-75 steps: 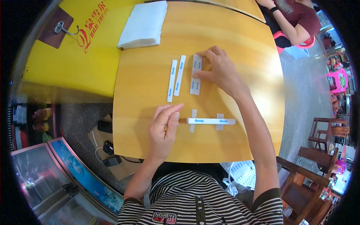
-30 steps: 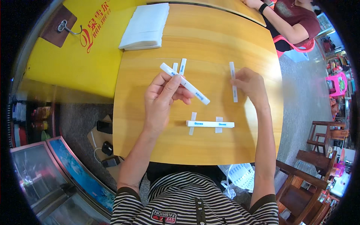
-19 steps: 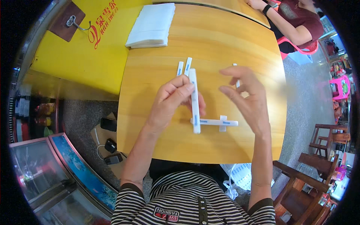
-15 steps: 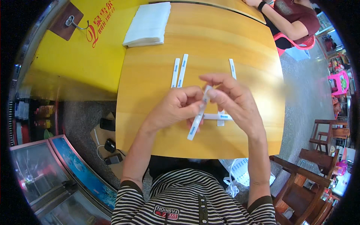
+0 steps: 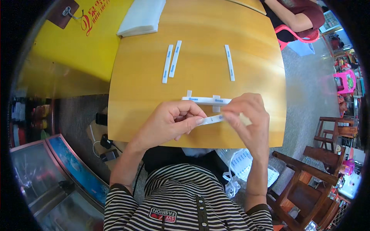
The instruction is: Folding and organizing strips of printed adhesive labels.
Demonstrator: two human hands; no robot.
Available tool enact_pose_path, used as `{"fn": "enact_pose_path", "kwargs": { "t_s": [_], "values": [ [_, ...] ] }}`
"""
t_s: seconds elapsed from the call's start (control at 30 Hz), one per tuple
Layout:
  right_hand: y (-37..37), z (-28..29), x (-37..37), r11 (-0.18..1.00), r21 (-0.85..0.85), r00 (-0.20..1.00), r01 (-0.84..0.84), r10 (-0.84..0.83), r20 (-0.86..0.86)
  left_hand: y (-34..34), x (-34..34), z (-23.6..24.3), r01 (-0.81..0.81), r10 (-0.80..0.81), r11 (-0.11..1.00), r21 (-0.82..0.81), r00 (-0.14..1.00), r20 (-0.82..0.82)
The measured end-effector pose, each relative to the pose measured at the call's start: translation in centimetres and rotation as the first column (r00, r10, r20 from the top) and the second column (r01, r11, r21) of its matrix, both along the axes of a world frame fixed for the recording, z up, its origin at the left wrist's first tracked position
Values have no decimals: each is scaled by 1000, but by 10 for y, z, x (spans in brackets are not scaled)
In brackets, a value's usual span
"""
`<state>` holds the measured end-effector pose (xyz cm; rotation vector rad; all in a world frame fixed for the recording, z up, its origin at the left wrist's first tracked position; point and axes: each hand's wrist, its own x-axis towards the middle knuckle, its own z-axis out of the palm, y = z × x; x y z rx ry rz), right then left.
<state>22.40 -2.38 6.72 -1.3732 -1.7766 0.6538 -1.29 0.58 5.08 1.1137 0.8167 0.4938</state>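
Note:
A narrow white strip with blue print (image 5: 211, 120) is held nearly level above the table's near part. My left hand (image 5: 169, 121) pinches its left end between thumb and fingers. At the other end, my right hand (image 5: 248, 115) has its thumb and fingertips on the strip, a little smeared by motion. Just beyond lies a strip placed crosswise (image 5: 204, 101), with a short white piece (image 5: 216, 109) and another white end (image 5: 189, 93) showing at its edges. Two similar strips, one outer (image 5: 167, 64) and one inner (image 5: 175, 58), lie farther left. A single strip (image 5: 229, 62) lies farther right.
The wooden table (image 5: 135, 96) carries a stack of white paper (image 5: 142, 17) at its far left, beside a yellow cabinet (image 5: 73, 50). Across the far right sits another person (image 5: 296, 17) on a pink chair. A white basket (image 5: 246, 165) is below the near edge.
The held strip has turned from steeply slanted to nearly level, and my right hand has come down to its right end. The whole view has shifted slightly, uncovering the crosswise strip.

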Motion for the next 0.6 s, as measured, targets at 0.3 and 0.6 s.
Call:
{"fn": "enact_pose_path", "kwargs": {
  "t_s": [0.3,0.6],
  "values": [
    [-33,-12,-4,952,136,921,-273,218,322,-22,14,-17,15,-2,988,-155,996,87],
    [-17,-25,-18,960,82,951,-269,251,180,-45,11,-38,-265,277,958,-109,954,111]
  ]
}}
